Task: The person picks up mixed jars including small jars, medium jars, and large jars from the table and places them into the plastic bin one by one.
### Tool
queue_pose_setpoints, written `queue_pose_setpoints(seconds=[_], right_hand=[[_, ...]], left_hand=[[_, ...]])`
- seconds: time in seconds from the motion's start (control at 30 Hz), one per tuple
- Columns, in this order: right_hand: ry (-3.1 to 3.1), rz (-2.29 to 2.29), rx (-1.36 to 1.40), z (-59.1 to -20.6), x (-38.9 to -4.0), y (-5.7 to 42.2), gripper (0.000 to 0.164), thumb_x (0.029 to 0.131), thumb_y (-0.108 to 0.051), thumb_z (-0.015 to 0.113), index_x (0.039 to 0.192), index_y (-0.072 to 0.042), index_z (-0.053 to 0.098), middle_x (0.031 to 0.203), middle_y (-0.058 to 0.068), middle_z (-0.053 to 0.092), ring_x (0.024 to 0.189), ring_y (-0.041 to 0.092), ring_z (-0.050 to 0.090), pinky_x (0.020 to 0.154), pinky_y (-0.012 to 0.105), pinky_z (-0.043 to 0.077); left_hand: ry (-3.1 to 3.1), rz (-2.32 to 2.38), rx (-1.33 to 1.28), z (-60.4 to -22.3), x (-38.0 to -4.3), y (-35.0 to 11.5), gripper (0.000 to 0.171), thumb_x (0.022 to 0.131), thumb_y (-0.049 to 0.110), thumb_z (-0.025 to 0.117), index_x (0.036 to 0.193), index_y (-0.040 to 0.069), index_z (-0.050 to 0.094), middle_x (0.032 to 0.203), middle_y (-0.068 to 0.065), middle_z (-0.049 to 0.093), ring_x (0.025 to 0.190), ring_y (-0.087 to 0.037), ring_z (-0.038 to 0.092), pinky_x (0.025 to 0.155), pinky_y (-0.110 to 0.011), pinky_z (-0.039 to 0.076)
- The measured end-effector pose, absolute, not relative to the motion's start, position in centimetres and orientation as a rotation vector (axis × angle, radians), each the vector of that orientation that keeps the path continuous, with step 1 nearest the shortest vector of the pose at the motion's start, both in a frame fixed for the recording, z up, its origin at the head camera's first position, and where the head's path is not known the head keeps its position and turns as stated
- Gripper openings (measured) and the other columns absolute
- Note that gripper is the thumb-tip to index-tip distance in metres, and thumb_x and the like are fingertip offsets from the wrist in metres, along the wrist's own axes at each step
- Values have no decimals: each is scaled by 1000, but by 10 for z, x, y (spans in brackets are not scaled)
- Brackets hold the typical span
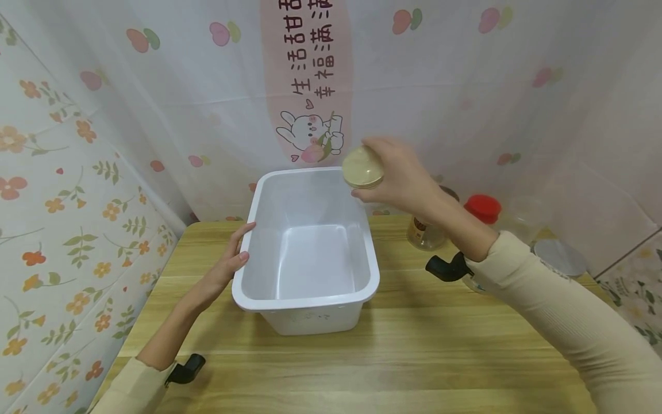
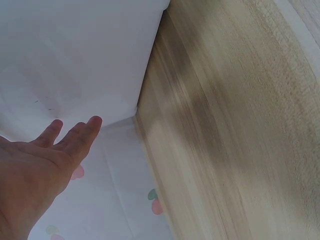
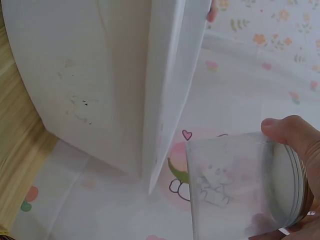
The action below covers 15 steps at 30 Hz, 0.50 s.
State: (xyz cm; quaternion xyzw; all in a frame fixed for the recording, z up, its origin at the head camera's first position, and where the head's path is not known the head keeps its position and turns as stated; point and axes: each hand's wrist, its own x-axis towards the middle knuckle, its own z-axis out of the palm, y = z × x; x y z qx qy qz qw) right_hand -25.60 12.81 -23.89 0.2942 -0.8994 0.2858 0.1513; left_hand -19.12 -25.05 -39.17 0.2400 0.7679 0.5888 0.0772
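A white plastic basin (image 1: 305, 302) stands on the wooden table, its inside bare in the head view. My left hand (image 1: 226, 265) touches the basin's left rim; in the left wrist view its fingers (image 2: 82, 135) stretch out beside the outer wall. Above the basin's back right corner, my right hand (image 1: 400, 172) grips a clear jar (image 3: 225, 185) by its gold-coloured lid (image 1: 364, 167). The jar is see-through and looks empty in the right wrist view. From the head camera the lid hides most of the jar's body.
Right of the basin stand a labelled clear jar (image 1: 425, 236), a jar with a red lid (image 1: 482, 208) and a round silver lid (image 1: 560, 257), partly behind my right arm. A patterned curtain (image 1: 207, 115) hangs behind the table (image 1: 414, 356).
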Motion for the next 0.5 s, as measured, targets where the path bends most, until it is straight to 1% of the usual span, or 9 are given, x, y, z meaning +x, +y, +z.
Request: queue_pose_setpoints(seconds=[0.07,0.23,0.43,0.5], right_hand=[[-2571,820,861,-238,-256,126,86,72,-23,94,142,4,50,134,17,55,114,31,50,94,45,45],[-2549,830,895,-238,-256,122,86,71,-23,95,140,3,51,134,17,56,117,31,50,96,46,44],[-2526,830,930,-238,-256,115,81,70,-24,95,136,1,55,127,13,58,110,26,52,92,40,47],[-2521,837,942,-238,-257,113,82,70,-24,95,137,2,55,127,13,58,110,25,52,92,40,46]], left_hand=[[2303,1765,713,-392,-191,-251,60,108,33,37,161,27,9,163,-18,4,129,-44,32,91,-48,44],[2301,1778,716,-392,-191,-250,60,108,34,38,160,26,11,161,-20,7,126,-44,33,88,-36,48],[2286,1788,741,-393,-192,-250,58,108,34,37,160,28,11,161,-20,5,129,-44,31,89,-34,48],[2282,1790,747,-393,-192,-250,58,108,34,37,160,29,12,162,-19,5,130,-44,30,90,-34,47]])
